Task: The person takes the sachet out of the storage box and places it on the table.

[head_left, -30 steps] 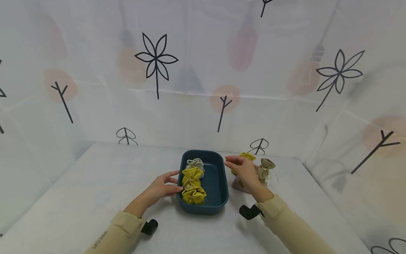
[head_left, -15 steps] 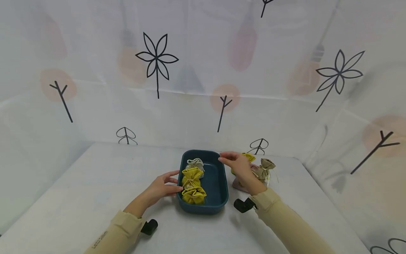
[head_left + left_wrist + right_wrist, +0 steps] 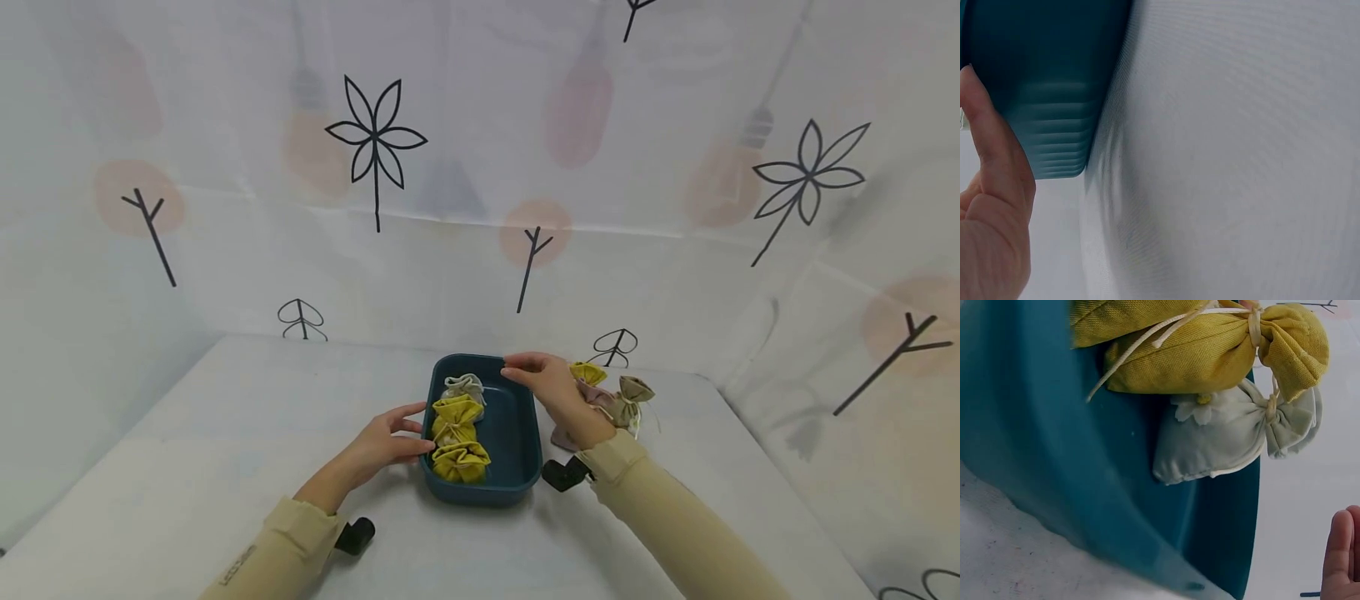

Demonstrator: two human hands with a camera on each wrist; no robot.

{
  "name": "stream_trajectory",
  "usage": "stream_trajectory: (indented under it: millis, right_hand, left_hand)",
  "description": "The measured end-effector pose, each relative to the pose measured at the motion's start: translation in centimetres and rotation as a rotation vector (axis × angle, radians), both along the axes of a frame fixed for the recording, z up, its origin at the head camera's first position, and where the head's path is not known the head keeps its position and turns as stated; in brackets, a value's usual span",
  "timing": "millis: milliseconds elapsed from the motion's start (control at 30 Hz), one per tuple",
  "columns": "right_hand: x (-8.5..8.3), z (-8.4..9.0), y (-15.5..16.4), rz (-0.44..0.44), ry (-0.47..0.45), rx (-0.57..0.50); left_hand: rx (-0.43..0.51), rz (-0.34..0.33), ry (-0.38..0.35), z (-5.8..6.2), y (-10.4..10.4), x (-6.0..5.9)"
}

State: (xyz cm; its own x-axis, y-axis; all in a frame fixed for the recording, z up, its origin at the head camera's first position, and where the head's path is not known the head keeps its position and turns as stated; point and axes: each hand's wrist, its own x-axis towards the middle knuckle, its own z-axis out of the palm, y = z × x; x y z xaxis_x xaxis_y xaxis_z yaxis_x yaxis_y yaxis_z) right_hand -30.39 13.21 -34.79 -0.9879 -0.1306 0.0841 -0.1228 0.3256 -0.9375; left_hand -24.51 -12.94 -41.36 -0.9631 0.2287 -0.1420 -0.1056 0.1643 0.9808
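A dark teal tray [image 3: 517, 433] sits mid-table with a pale grey pouch [image 3: 462, 388] and two yellow pouches [image 3: 456, 415] [image 3: 459, 461] along its left side. My left hand [image 3: 386, 437] rests against the tray's left wall with straight fingers; the left wrist view shows the thumb [image 3: 988, 144] on the tray's outer wall [image 3: 1041, 81]. My right hand [image 3: 536, 377] hovers open over the tray's far right rim and holds nothing. The right wrist view shows the tray [image 3: 1035, 437], a yellow pouch [image 3: 1210, 353], the grey pouch [image 3: 1229, 440] and a fingertip [image 3: 1340, 550].
Right of the tray lie a yellow pouch [image 3: 587, 372], a tan pouch [image 3: 632, 396] and a pink pouch [image 3: 564, 435], partly hidden by my right wrist. A printed white curtain [image 3: 480, 167] closes the back and sides. The table is covered in white cloth [image 3: 225, 433].
My right hand has moved left and farther away, from above the pouches beside the tray to over the tray's far right rim. The left hand has stayed put.
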Motion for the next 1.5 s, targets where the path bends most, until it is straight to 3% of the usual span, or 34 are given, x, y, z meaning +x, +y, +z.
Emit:
stream_trajectory:
  millis: [400, 833, 1500]
  right_hand:
    - [-1.0, -0.1, -1.9, 0.137, -0.022, -0.001]
    - [-1.3, -0.5, -3.1, 0.236, -0.045, 0.092]
    - [-2.2, -1.4, -3.9, 0.166, -0.049, 0.126]
  left_hand:
    - [0.002, -0.004, -0.001, 0.0, 0.0, -0.1]
    - [-0.001, -0.005, -0.005, 0.0, 0.0, 0.0]
    - [-0.005, -0.008, 0.000, 0.0, 0.0, -0.1]
